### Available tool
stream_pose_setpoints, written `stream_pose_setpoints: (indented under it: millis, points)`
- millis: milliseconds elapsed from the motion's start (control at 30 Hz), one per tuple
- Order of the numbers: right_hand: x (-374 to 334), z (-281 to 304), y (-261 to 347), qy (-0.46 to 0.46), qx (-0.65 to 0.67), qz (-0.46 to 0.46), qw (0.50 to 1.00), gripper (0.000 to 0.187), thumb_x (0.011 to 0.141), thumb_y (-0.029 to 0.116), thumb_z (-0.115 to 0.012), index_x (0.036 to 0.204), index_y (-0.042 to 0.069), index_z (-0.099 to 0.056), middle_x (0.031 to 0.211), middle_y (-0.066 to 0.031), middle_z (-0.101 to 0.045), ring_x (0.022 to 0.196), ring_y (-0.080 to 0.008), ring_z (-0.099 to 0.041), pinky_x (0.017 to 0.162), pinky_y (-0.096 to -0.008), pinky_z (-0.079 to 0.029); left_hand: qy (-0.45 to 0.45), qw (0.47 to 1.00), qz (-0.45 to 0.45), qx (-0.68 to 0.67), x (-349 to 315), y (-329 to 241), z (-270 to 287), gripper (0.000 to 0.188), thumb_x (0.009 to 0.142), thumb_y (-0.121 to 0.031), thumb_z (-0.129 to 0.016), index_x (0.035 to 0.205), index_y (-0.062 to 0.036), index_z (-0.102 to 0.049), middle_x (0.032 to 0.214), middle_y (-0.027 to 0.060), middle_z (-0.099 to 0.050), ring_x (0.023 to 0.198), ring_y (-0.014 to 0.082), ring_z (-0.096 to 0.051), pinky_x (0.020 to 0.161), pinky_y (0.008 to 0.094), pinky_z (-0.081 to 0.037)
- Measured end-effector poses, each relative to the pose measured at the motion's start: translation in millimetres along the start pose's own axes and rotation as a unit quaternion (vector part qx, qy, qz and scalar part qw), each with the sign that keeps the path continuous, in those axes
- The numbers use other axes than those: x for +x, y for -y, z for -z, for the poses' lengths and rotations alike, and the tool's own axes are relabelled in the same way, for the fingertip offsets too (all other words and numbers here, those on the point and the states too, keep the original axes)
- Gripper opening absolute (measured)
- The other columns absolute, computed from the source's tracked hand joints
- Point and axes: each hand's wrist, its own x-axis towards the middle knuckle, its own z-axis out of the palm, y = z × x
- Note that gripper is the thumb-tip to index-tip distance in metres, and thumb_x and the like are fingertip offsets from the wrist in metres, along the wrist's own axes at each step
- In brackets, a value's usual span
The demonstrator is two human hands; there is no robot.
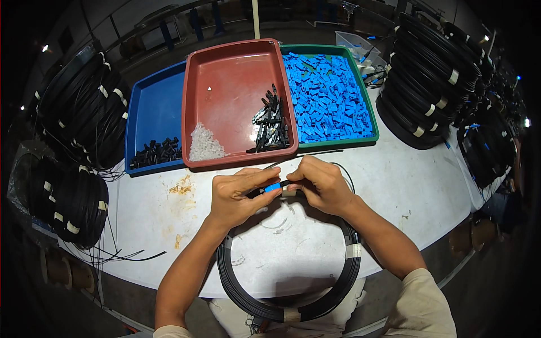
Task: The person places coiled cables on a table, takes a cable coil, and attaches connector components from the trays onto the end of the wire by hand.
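Over the middle of the white table my hands meet at a small blue connector. My left hand pinches its blue body between thumb and fingers. My right hand is closed on the black cable where it enters the connector's right end. That cable loops round behind my right hand toward a coil of black cable. Bound with pale tape, the coil lies below my hands and overhangs the table's near edge above my lap. My fingers partly cover the joint.
Ahead stand a blue tray with black pieces, a red tray with clear pieces and black parts, and a green tray full of blue connectors. Black cable coils are stacked left and right. Loose cable ends trail at left.
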Motion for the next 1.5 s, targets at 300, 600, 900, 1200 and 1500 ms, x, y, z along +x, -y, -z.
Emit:
stream_pose_setpoints:
  millis: [300,600,900,1200,1500]
  points:
    - [3.6,-1.9,4.4,0.002,-0.024,0.016,1.000,0.023,0.076,0.009,-0.080,0.088,0.001,-0.062,0.080,-0.0124,-0.062,0.072,-0.0312,-0.061,0.064,-0.0390,-0.049,0.029,0.996,-0.081,0.035,4.5,2.2,0.4,0.024,0.075,0.002,-0.081,0.099,0.0014,-0.078,0.095,0.0152,-0.077,0.088,0.0238,-0.075,0.082,0.0319,-0.058]
    - [2.8,-3.0,6.7,-0.008,-0.028,0.007,1.000,0.023,0.079,0.010,-0.079,0.092,0.000,-0.063,0.081,-0.0129,-0.063,0.072,-0.0308,-0.063,0.064,-0.0385,-0.050,0.020,0.998,0.025,0.044,-0.5,-5.4,1.4,0.017,0.079,-0.003,-0.079,0.095,0.0016,-0.078,0.086,0.0131,-0.077,0.073,0.0173,-0.075,0.067,0.0254,-0.058]
    - [1.6,-3.3,5.7,-0.026,-0.079,0.098,0.992,0.019,0.078,0.007,-0.075,0.091,0.000,-0.063,0.078,-0.0103,-0.061,0.068,-0.0278,-0.060,0.063,-0.0369,-0.050,0.053,0.998,-0.012,0.028,3.6,-7.0,0.0,0.016,0.081,-0.003,-0.078,0.096,0.0000,-0.078,0.090,0.0127,-0.077,0.076,0.0184,-0.075,0.068,0.0260,-0.059]
    - [0.6,-1.4,7.6,0.006,-0.092,0.108,0.990,0.016,0.077,0.003,-0.073,0.090,0.000,-0.064,0.074,-0.0099,-0.058,0.065,-0.0279,-0.059,0.059,-0.0374,-0.049,0.052,0.994,-0.091,0.018,0.8,2.9,-0.5,0.019,0.073,0.007,-0.078,0.091,0.0036,-0.077,0.091,0.0163,-0.077,0.085,0.0245,-0.076,0.079,0.0297,-0.061]
    - [3.8,-3.7,10.0,0.016,-0.036,0.053,0.998,0.020,0.077,0.000,-0.072,0.095,0.000,-0.065,0.078,-0.0110,-0.061,0.070,-0.0308,-0.062,0.064,-0.0389,-0.051,0.038,0.999,-0.013,0.029,-2.4,0.3,0.5,0.015,0.077,-0.003,-0.081,0.091,0.0006,-0.078,0.090,0.0129,-0.077,0.078,0.0172,-0.076,0.069,0.0254,-0.060]
